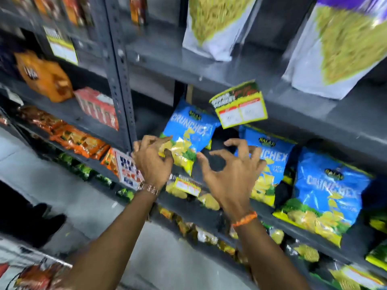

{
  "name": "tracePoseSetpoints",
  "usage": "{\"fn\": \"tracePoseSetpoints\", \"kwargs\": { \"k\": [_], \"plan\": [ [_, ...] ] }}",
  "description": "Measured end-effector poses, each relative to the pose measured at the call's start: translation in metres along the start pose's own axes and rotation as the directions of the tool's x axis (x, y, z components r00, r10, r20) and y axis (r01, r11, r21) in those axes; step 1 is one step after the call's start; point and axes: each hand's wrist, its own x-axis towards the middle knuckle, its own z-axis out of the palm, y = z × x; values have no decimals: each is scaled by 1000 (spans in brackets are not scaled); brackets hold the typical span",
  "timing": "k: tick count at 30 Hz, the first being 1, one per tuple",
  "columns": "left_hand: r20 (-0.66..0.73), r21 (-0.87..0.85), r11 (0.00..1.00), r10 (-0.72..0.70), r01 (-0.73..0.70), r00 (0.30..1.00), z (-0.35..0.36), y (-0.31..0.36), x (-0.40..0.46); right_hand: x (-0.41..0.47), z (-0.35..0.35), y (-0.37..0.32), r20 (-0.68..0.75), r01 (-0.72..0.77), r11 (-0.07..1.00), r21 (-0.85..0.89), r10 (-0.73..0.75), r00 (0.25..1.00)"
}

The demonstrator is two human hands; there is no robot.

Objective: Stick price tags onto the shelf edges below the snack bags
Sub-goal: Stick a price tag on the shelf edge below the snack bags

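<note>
My left hand (151, 162) grips the lower corner of a blue Crunchex snack bag (189, 135) that leans tilted on the grey shelf. My right hand (230, 174) hovers beside it with fingers spread and curled, holding nothing. Two more blue Crunchex bags (270, 162) (326, 191) stand to the right. A yellow and green price tag (239, 105) hangs crooked from the shelf edge (314, 114) above the bags. A smaller yellow price tag (186, 186) sits on the shelf edge (209, 214) under the bags, partly hidden by my hands.
White bags of green snack (215, 26) (343, 45) stand on the upper shelf. A perforated grey upright (120, 76) splits the bays. Orange bags (45, 75), red boxes (97, 107) and another tag (61, 46) fill the left bay. Grey floor lies below left.
</note>
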Motion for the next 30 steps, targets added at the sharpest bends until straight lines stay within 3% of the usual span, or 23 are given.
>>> {"fn": "tracePoseSetpoints", "kwargs": {
  "k": [1,3,5,6,7,9,12,16,25,30],
  "plan": [
    [-36,-112,992,-62,57,997,-5,15,7,12,-20,-6,-102,30,998,49,-24,995],
    [52,-423,881,-211,213,976,-9,46,23,40,-57,-16,-268,92,993,72,-70,961],
    [245,-693,613,-294,379,924,-17,78,39,67,-88,-24,-343,108,992,66,-79,936],
    [337,-745,503,-285,439,897,-20,91,46,79,-99,-26,-337,93,994,61,-68,939],
    [410,-751,449,-256,484,875,-23,102,52,91,-107,-27,-301,69,997,44,-52,952],
    [512,-715,454,-178,532,840,-27,118,57,111,-117,-24,-152,26,999,-37,-31,988],
    [499,-751,407,-167,521,850,-26,133,56,136,-118,-19,83,72,985,-158,-59,995],
    [452,-732,472,-203,491,869,-25,146,51,149,-102,-19,246,117,975,-186,-69,967],
    [373,-670,592,-253,448,893,-31,155,51,153,-86,-29,194,159,965,-211,-118,974],
    [260,-544,747,-283,382,923,-35,157,49,151,-81,-24,213,184,962,-200,-140,967]
  ]
}}
